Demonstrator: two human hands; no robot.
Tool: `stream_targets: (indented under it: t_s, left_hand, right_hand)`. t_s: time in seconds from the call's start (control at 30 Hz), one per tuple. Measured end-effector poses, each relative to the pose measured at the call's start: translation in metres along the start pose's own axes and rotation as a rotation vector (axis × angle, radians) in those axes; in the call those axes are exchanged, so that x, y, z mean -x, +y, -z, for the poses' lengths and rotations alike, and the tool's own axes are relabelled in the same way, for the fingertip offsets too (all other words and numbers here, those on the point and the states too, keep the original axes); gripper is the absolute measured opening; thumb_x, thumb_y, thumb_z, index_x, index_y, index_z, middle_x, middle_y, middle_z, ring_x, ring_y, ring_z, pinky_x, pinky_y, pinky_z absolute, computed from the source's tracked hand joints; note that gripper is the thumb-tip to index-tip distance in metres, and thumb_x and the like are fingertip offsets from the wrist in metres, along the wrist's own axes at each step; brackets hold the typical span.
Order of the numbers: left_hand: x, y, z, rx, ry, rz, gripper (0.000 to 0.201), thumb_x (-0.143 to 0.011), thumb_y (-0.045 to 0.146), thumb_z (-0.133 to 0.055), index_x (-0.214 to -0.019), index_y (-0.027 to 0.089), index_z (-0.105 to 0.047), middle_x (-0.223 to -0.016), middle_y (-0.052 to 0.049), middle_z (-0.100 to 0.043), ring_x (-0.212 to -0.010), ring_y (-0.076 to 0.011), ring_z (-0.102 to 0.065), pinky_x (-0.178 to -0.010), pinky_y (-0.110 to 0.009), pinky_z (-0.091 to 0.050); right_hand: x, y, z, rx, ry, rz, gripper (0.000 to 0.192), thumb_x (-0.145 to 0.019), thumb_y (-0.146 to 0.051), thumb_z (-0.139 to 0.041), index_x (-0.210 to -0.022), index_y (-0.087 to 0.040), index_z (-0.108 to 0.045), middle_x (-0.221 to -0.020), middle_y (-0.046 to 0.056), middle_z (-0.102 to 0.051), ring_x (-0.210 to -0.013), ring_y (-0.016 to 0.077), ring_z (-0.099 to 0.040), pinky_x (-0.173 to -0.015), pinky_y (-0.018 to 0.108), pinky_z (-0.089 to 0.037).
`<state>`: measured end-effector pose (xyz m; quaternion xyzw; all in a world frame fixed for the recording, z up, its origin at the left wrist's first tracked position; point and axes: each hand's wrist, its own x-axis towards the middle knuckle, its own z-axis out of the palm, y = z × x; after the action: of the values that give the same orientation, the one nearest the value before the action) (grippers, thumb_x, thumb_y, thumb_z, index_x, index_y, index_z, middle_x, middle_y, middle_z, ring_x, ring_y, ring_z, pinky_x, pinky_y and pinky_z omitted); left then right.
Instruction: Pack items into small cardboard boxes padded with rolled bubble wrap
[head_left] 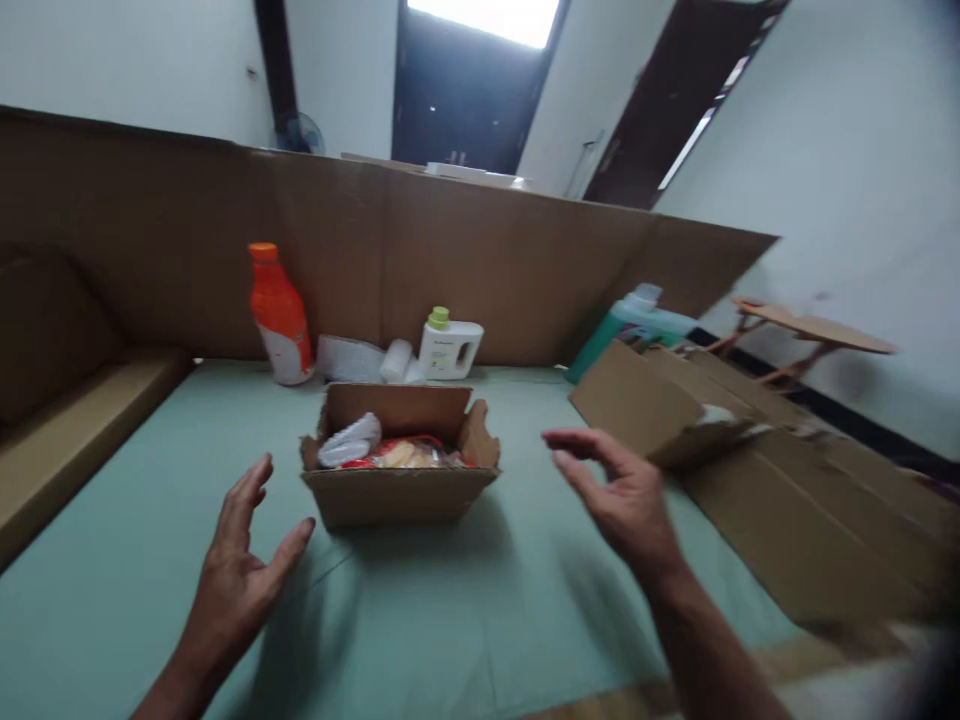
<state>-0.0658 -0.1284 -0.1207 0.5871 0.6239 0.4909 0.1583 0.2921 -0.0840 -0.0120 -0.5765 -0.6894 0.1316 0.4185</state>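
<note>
A small open cardboard box point(397, 497) sits on the pale green tabletop point(420, 620). Inside it lie a white bundle point(351, 440), perhaps cloth or foam, and a red and clear packet point(409, 453) with something pale yellow in it. My left hand point(238, 570) hovers at the box's left, thumb and fingers apart, touching nothing. Over to the right of the box, my right hand point(619, 495) is also raised with a gap between thumb and fingers, and nothing shows in it. Neither hand touches the box.
Behind the box stand an orange bottle point(279, 315), a white jug with a green cap point(450, 345) and white wrapped items point(351, 358). A tall cardboard wall point(450, 250) borders the back. To the right are a teal bottle point(615, 325) and folded cardboard point(787, 500).
</note>
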Motion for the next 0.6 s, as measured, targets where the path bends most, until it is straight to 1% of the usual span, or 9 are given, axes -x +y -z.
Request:
stream_targets:
  t_s: [0.03,0.1,0.17,0.23,0.27,0.33,0.43,0.5,0.6]
  left_hand:
    - [-0.002,-0.007,-0.005,0.055,-0.057,0.098,0.079,-0.085,0.051,-0.067,-0.155,0.032,-0.033,-0.156,-0.013,-0.042,-0.131,-0.0381,-0.054,-0.106,-0.059,-0.047]
    - [-0.01,-0.016,-0.018,0.171,-0.143,0.231,0.09,-0.078,0.058,-0.07,-0.155,0.031,-0.031,-0.158,-0.013,-0.039,-0.132,-0.0394,-0.053,-0.107,-0.059,-0.047]
    - [-0.021,-0.018,-0.032,0.256,-0.207,0.302,0.095,-0.069,0.063,-0.074,-0.149,0.026,-0.039,-0.151,-0.014,-0.048,-0.129,-0.04,-0.055,-0.106,-0.057,-0.048]
    - [-0.031,-0.013,-0.045,0.286,-0.25,0.34,0.093,-0.062,0.066,-0.076,-0.139,0.022,-0.049,-0.134,-0.015,-0.061,-0.121,-0.04,-0.06,-0.102,-0.055,-0.052]
    - [-0.033,-0.009,-0.051,0.28,-0.249,0.35,0.09,-0.061,0.068,-0.076,-0.134,0.021,-0.052,-0.126,-0.014,-0.065,-0.117,-0.0395,-0.063,-0.099,-0.054,-0.054]
    - [-0.026,0.0,-0.058,0.253,-0.225,0.354,0.084,-0.062,0.068,-0.075,-0.128,0.02,-0.055,-0.116,-0.013,-0.069,-0.11,-0.037,-0.066,-0.095,-0.05,-0.056]
    - [0.005,0.005,-0.059,0.235,-0.195,0.331,0.079,-0.064,0.067,-0.075,-0.125,0.021,-0.057,-0.112,-0.011,-0.071,-0.107,-0.0346,-0.067,-0.095,-0.049,-0.056]
    - [0.028,0.002,-0.048,0.246,-0.192,0.293,0.072,-0.068,0.067,-0.073,-0.121,0.021,-0.06,-0.108,-0.01,-0.071,-0.108,-0.0344,-0.066,-0.099,-0.05,-0.054]
    - [0.041,-0.003,-0.017,0.156,-0.127,0.297,0.059,-0.073,0.068,-0.07,-0.107,0.021,-0.066,-0.099,-0.009,-0.071,-0.105,-0.0357,-0.067,-0.1,-0.053,-0.053]
  right_hand:
    - [0.016,0.01,-0.007,-0.063,-0.06,-0.068,0.023,-0.091,-0.032,-0.06,-0.11,-0.022,-0.068,-0.111,0.01,-0.075,-0.101,0.0244,-0.069,-0.09,0.041,-0.053]
    - [0.039,0.025,-0.037,-0.152,-0.17,-0.127,0.054,-0.077,-0.03,-0.074,-0.128,-0.022,-0.061,-0.129,0.013,-0.069,-0.107,0.0272,-0.069,-0.087,0.041,-0.057]
    - [0.044,0.034,-0.073,-0.217,-0.231,-0.142,0.084,-0.066,-0.03,-0.085,-0.141,-0.02,-0.051,-0.142,0.015,-0.06,-0.122,0.0303,-0.063,-0.096,0.043,-0.054]
    - [0.04,0.039,-0.101,-0.329,-0.232,-0.141,0.089,-0.064,-0.027,-0.086,-0.145,-0.022,-0.047,-0.142,0.012,-0.061,-0.124,0.0295,-0.061,-0.101,0.042,-0.051]
    - [0.037,0.039,-0.109,-0.381,-0.217,-0.14,0.087,-0.065,-0.025,-0.084,-0.145,-0.022,-0.047,-0.14,0.01,-0.063,-0.124,0.0287,-0.061,-0.102,0.041,-0.051]
    - [0.041,0.038,-0.111,-0.439,-0.159,-0.149,0.082,-0.067,-0.021,-0.081,-0.143,-0.023,-0.049,-0.135,0.008,-0.066,-0.121,0.0279,-0.062,-0.102,0.04,-0.05]
    - [0.069,0.033,-0.094,-0.435,-0.05,-0.176,0.078,-0.069,-0.022,-0.079,-0.141,-0.023,-0.052,-0.133,0.009,-0.066,-0.12,0.0302,-0.063,-0.103,0.044,-0.05]
    - [0.091,0.026,-0.083,-0.424,-0.01,-0.165,0.074,-0.072,-0.025,-0.079,-0.141,-0.026,-0.052,-0.135,0.008,-0.065,-0.121,0.0315,-0.062,-0.104,0.046,-0.049]
    - [0.102,0.008,-0.085,-0.415,-0.072,-0.099,0.071,-0.078,-0.029,-0.076,-0.144,-0.028,-0.05,-0.143,0.008,-0.06,-0.131,0.0324,-0.055,-0.11,0.049,-0.045]
